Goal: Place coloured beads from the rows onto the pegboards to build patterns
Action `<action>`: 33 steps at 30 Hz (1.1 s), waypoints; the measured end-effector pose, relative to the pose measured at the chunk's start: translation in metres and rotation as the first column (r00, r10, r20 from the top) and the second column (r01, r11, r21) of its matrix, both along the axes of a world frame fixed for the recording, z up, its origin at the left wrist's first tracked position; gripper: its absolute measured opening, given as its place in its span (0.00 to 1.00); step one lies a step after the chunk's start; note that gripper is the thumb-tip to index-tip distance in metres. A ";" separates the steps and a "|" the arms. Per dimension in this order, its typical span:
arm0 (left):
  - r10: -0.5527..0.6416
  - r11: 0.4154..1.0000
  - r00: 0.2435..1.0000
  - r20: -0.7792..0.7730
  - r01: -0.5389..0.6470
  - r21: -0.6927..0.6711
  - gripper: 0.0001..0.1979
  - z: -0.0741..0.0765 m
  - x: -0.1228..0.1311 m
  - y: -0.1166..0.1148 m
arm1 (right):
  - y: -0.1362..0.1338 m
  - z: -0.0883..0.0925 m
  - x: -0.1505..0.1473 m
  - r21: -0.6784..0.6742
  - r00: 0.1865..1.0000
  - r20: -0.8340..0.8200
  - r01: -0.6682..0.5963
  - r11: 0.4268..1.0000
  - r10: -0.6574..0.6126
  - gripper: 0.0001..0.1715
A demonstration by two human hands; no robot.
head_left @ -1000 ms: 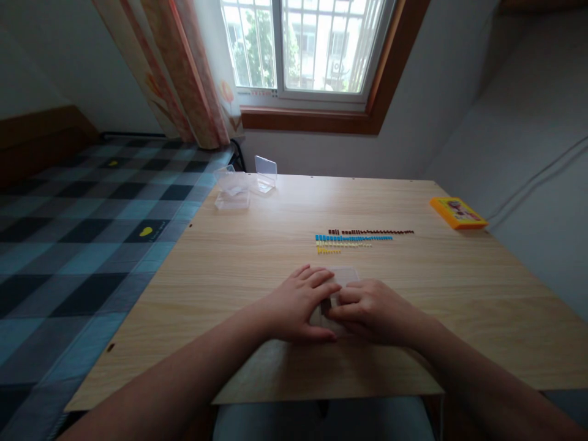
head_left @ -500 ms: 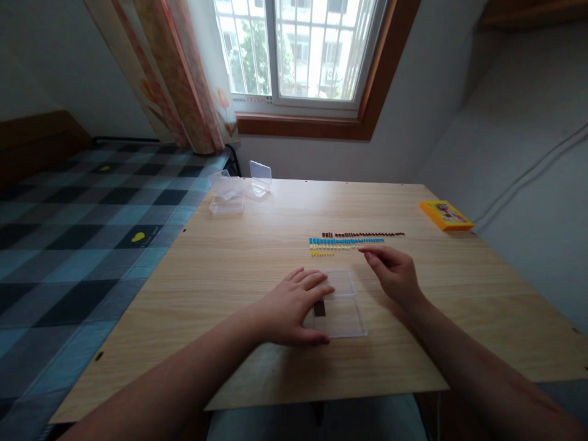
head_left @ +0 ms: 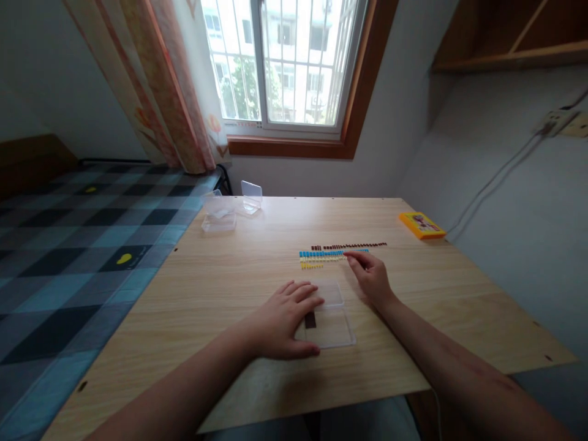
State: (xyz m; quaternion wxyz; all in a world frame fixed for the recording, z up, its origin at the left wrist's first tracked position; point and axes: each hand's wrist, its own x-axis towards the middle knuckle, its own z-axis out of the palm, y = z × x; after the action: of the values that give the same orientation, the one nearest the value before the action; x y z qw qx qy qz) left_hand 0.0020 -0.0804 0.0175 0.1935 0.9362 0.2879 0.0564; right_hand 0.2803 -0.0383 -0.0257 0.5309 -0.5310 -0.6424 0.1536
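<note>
My left hand (head_left: 287,321), fingers spread and palm down, rests over the left side of an open clear plastic box (head_left: 337,327). Under its edge shows a dark brown rectangular piece (head_left: 310,320) at the box's left. My right hand (head_left: 371,274) is closed in a pinch, fingertips at the rows of tiny pieces; anything between them is too small to make out. Beyond the box lie a brown row (head_left: 353,246), a blue row (head_left: 321,253), a pale cream row (head_left: 316,260) and a short yellow row (head_left: 311,266). The right fingertips cover part of the blue and cream rows.
Clear plastic boxes (head_left: 219,222) with raised lids stand at the table's far left corner. A yellow-orange box (head_left: 421,225) with a printed top lies near the right edge. A checked bed (head_left: 138,214) adjoins the wooden table (head_left: 220,275) on the left.
The view has tilted up and turned slightly right. My right fingertips have shifted slightly away from me, onto the blue row. The left hand has stayed on the box.
</note>
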 end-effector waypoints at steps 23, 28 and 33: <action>-0.016 1.000 0.995 0.102 0.015 0.008 0.45 -0.015 -0.003 0.001 | 0.101 0.040 -0.040 -0.276 0.691 0.690 -0.024 0.961 0.216 0.09; -0.017 1.000 0.993 0.116 0.017 0.005 0.44 -0.016 -0.003 0.001 | 0.101 0.045 -0.044 -0.307 0.650 0.717 -0.027 0.951 0.250 0.09; -0.020 1.000 0.992 0.124 0.019 0.011 0.44 -0.016 -0.002 0.001 | 0.101 0.040 -0.049 -0.313 0.656 0.712 -0.026 0.949 0.253 0.08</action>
State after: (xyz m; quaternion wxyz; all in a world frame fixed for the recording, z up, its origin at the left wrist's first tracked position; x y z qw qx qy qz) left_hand -0.0002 -0.0795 0.0014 0.2070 0.9345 0.2661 0.1140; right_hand 0.2316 0.0630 0.0148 0.1299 -0.5639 -0.8139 0.0519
